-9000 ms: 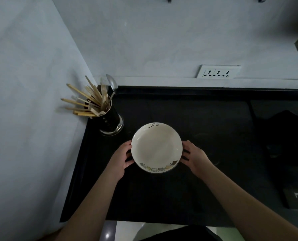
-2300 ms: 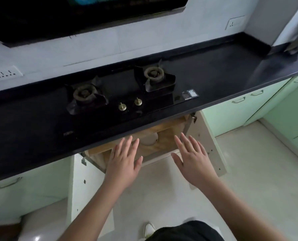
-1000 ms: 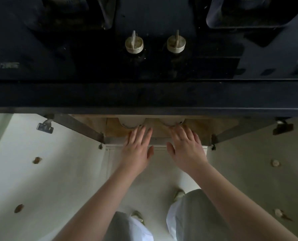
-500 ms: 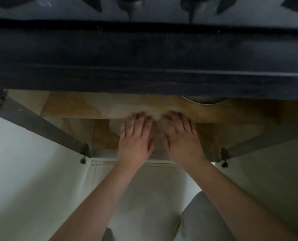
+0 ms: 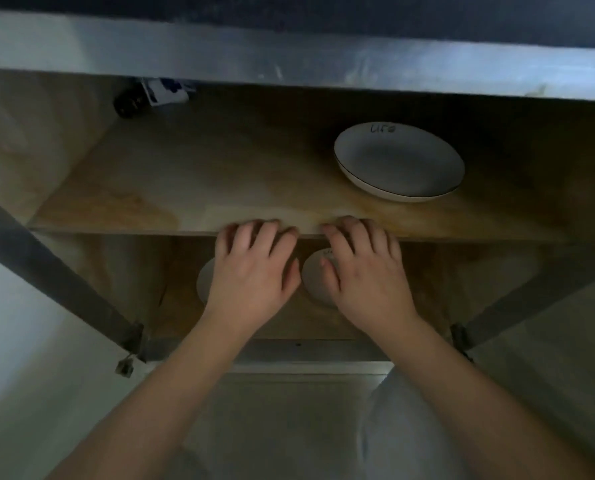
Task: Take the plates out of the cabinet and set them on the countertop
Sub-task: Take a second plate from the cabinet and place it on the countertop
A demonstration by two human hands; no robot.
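Head view: the cabinet's upper shelf [image 5: 220,188] carries one plate [image 5: 398,164]; two pale plates, left [image 5: 206,280] and right [image 5: 318,282], lie below. Left hand [image 5: 254,275] and right hand [image 5: 365,275], each grip released, hover flat; lifting could knock knuckles against the shelf edge.

We have one view, worn on the head, looking forward and steeply down from close range into an open cabinet [image 5: 81,157] beneath the countertop [image 5: 289,15], its shelf [image 5: 185,188] far and the floor [image 5: 282,427] near us.
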